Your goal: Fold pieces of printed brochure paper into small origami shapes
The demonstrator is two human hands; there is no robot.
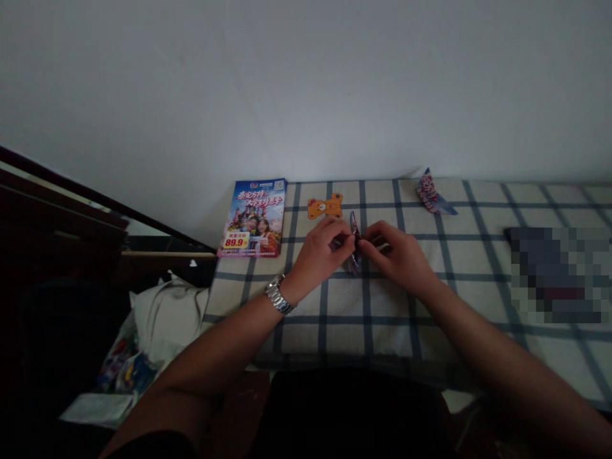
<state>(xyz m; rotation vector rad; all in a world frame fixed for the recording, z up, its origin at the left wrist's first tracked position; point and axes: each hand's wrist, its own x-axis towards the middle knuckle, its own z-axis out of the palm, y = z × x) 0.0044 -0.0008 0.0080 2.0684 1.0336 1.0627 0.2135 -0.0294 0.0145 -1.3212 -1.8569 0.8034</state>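
Observation:
Between my two hands, a small folded piece of printed paper [354,224] stands on edge, narrow side toward me. My left hand [327,247] pinches it from the left with thumb and fingertips; a metal watch [280,294] is on that wrist. From the right, my right hand [396,255] pinches the same paper near its middle. The fingertips hide part of the folds. Both hands are low over a checked cloth [389,325]. Just behind my left hand is an orange bear picture [325,206].
Colourful printed leaflets [255,217] lie at the cloth's left back corner. A pointed folded-paper shape [429,194] sits by the wall [335,95]. A dark, pixelated object [549,274] lies at right. Below the left edge are a whitish bag [167,312] and dark furniture [57,242].

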